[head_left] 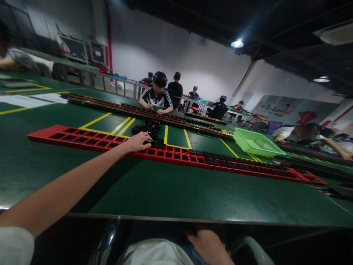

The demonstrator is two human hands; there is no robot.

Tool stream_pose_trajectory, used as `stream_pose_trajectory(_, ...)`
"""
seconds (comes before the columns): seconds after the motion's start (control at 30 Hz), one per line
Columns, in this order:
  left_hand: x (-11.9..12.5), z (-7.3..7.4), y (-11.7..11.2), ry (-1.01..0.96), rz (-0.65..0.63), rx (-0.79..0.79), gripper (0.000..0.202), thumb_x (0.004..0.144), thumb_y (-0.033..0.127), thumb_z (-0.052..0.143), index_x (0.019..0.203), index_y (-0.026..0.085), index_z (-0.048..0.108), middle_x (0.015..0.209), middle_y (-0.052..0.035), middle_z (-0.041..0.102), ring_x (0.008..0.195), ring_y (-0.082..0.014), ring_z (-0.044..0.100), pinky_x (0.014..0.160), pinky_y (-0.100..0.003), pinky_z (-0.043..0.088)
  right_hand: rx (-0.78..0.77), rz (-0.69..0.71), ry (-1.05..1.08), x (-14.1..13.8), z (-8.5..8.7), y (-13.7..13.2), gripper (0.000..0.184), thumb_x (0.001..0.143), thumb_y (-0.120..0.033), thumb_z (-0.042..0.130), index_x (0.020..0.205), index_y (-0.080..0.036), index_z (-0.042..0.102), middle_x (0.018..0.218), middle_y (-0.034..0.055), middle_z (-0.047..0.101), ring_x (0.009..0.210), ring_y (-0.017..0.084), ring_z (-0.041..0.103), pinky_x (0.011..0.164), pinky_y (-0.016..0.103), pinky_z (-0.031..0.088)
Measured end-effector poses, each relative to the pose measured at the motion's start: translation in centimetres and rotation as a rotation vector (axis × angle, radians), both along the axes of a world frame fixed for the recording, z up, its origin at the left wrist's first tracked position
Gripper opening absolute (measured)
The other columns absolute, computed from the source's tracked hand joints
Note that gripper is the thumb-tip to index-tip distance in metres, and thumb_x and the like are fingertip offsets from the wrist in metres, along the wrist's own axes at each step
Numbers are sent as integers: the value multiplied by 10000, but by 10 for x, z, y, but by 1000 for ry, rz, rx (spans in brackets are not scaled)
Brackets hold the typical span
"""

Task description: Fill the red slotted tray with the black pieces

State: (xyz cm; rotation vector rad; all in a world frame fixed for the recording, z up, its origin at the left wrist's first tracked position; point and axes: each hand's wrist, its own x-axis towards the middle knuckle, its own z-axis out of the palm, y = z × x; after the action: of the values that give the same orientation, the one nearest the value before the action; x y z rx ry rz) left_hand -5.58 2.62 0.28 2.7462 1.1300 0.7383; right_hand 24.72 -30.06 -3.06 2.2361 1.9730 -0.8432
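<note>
My left hand [139,141] reaches over a long red frame [91,141] with two rows of square openings. Its fingers are slightly curved and apart, beside a small heap of black pieces [149,127] behind the frame; I make out nothing held in them. Black square pieces [234,162] fill the openings along the frame's right part, while those under and left of my hand show bare. Below the table's front edge, my right hand [205,241] rests on my lap, its fingers mostly lost in shadow.
A light green plastic basket [256,143] stands behind the frame on the right. Long dark strips [154,116] lie across the green table [176,195], marked with yellow lines. White sheets [24,100] lie at left. A person [157,94] works opposite; others sit farther off.
</note>
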Motion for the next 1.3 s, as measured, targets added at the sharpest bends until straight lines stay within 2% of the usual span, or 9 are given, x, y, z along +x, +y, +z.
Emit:
stream_pose_trajectory(0.13, -1, -1, 1, 20, -30, 17, 384, 889, 421, 512, 1100, 170, 712, 1101, -120, 612, 1058, -273, 541, 979, -412, 435, -69, 483, 285, -43, 57, -11, 439, 858, -531, 601, 1296, -513, 596, 1320, -91, 649, 1211, 222, 613, 959, 280, 483)
stream_pose_trajectory(0.2, -1, -2, 2, 37, -35, 17, 384, 898, 422, 511, 1121, 176, 704, 1101, -112, 611, 1067, -266, 540, 980, -396, 435, 27, 638, 342, -58, 97, 7, 483, 877, -526, 604, 1345, -406, 591, 1309, -28, 662, 1158, 217, 633, 955, 275, 470)
stream_pose_trajectory(0.27, -2, -3, 3, 35, -37, 12, 391, 902, 424, 510, 1134, 170, 698, 1106, -113, 606, 1075, -263, 543, 993, -396, 431, 177, 662, 266, -66, 127, 47, 451, 899, -481, 601, 1303, -281, 634, 1179, 41, 717, 1017, 209, 669, 876, 277, 481)
stream_pose_trajectory(0.37, -1, -5, 5, 19, -51, 14, 393, 903, 417, 512, 1129, 155, 699, 1089, -119, 605, 1069, -263, 554, 995, -401, 435, 434, 548, 27, -72, 143, 135, 319, 949, -408, 530, 1122, -207, 707, 1011, 67, 735, 902, 199, 660, 814, 283, 462)
stream_pose_trajectory(0.53, 0, -6, 6, 17, -70, 48, 326, 879, 355, 539, 1087, 171, 710, 1063, -113, 615, 1023, -264, 566, 938, -397, 469, 495, 298, -251, -93, 122, 269, 368, 939, -430, 517, 1155, -179, 679, 1175, 129, 693, 1041, 268, 644, 852, 333, 470)
stream_pose_trajectory(0.73, 0, -7, 6, 33, -60, 46, 359, 898, 379, 516, 1119, 158, 693, 1072, -120, 613, 1043, -273, 558, 962, -418, 465, 419, 170, -251, -112, 89, 332, 495, 893, -483, 566, 1189, -101, 672, 1245, 205, 654, 1140, 324, 621, 906, 379, 486)
stream_pose_trajectory(0.9, 0, -7, 7, 44, -66, 46, 386, 912, 410, 494, 1126, 153, 687, 1091, -125, 609, 1053, -274, 558, 974, -429, 457, 491, 105, -22, -85, 82, 348, 331, 853, -278, 582, 1112, -123, 717, 1115, 147, 720, 994, 276, 681, 837, 313, 524)
stream_pose_trajectory(1.03, -1, -7, 7, 27, -71, 40, 385, 906, 435, 494, 1106, 174, 695, 1084, -112, 612, 1056, -274, 562, 966, -427, 462, 645, 141, 283, -44, 76, 338, 457, 901, -163, 391, 1285, -208, 636, 1237, 43, 680, 928, 183, 665, 819, 275, 532)
stream_pose_trajectory(1.3, -2, -9, 10, 20, -69, 45, 394, 901, 446, 491, 1105, 175, 692, 1069, -109, 611, 1063, -272, 561, 990, -432, 454, 1103, 299, 384, -4, 43, 292, 265, 702, -88, 530, 931, -178, 628, 972, 58, 606, 916, 197, 571, 853, 334, 487)
